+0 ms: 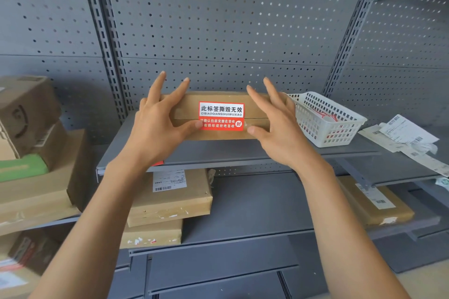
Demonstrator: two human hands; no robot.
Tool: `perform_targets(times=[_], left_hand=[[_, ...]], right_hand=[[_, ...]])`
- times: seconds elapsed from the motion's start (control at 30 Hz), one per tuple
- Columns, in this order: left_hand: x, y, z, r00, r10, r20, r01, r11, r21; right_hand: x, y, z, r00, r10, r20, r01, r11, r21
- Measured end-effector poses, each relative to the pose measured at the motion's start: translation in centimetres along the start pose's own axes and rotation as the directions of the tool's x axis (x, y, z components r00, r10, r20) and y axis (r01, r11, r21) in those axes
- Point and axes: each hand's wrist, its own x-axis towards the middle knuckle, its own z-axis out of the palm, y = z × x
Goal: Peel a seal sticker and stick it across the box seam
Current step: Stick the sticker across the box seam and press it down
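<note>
A flat brown cardboard box point(255, 110) lies on the grey shelf point(218, 153), its front face towards me. A red and white seal sticker point(221, 115) sits across the horizontal seam on that face. My left hand point(158, 126) rests on the box's left end, fingers spread, its thumb tip touching the sticker's lower left edge. My right hand point(277, 124) is at the box's right end with fingers apart, its thumb just right of the sticker. Neither hand grips anything.
A white plastic basket point(325, 119) holding red stickers stands right of the box. Loose paper labels point(408, 138) lie further right. Cardboard parcels point(170, 199) are stacked on the lower shelf and at the left point(29, 128). Grey pegboard point(218, 19) forms the back wall.
</note>
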Motion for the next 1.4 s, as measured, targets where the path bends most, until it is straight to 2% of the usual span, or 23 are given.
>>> perform_targets(times=[0.07, 0.23, 0.3, 0.53, 0.73, 0.83, 0.9, 0.97, 1.07, 1.4], left_hand=[[0.0, 0.3, 0.2, 1.0, -0.01, -0.01, 0.011, 1.0, 0.01], [-0.4, 1.7, 1.3, 0.992, -0.041, -0.122, 0.053, 0.994, 0.095], [-0.5, 1.5, 1.5, 0.992, -0.02, -0.126, 0.035, 0.992, 0.121], [-0.1, 0.0, 0.9, 0.999, -0.037, -0.026, 0.038, 0.999, 0.017], [-0.4, -0.5, 0.5, 0.999, -0.027, 0.045, 0.028, 1.0, -0.003], [-0.9, 0.2, 1.9, 0.989, -0.111, -0.1, 0.1, 0.989, -0.109], [-1.2, 1.2, 3.2, 0.949, -0.207, -0.238, 0.167, 0.97, -0.175], [-1.5, 2.0, 4.3, 0.915, -0.258, -0.309, 0.212, 0.961, -0.175], [-1.5, 1.8, 4.9, 0.912, -0.264, -0.314, 0.224, 0.962, -0.159], [-1.6, 0.0, 4.0, 0.961, -0.149, -0.234, 0.128, 0.986, -0.105]], right_hand=[[-0.1, -0.3, 0.1, 0.999, 0.026, 0.02, -0.026, 1.0, 0.016], [0.3, -1.3, 1.9, 0.988, 0.08, -0.131, -0.091, 0.992, -0.084], [0.3, -1.2, 2.3, 0.987, 0.076, -0.14, -0.089, 0.992, -0.091], [0.4, -0.2, 1.4, 0.998, 0.036, -0.06, -0.036, 0.999, -0.007], [-0.1, 0.6, 1.3, 1.0, 0.022, 0.008, -0.023, 0.997, 0.076], [-0.1, -0.6, 2.9, 0.979, 0.096, -0.179, -0.067, 0.985, 0.157], [-0.2, -1.9, 4.7, 0.923, 0.168, -0.347, -0.122, 0.981, 0.151], [-0.3, -2.7, 6.3, 0.871, 0.208, -0.445, -0.176, 0.978, 0.113], [-0.1, -2.3, 7.4, 0.855, 0.208, -0.475, -0.198, 0.978, 0.071], [0.0, 0.0, 6.4, 0.883, 0.108, -0.456, -0.053, 0.99, 0.131]])
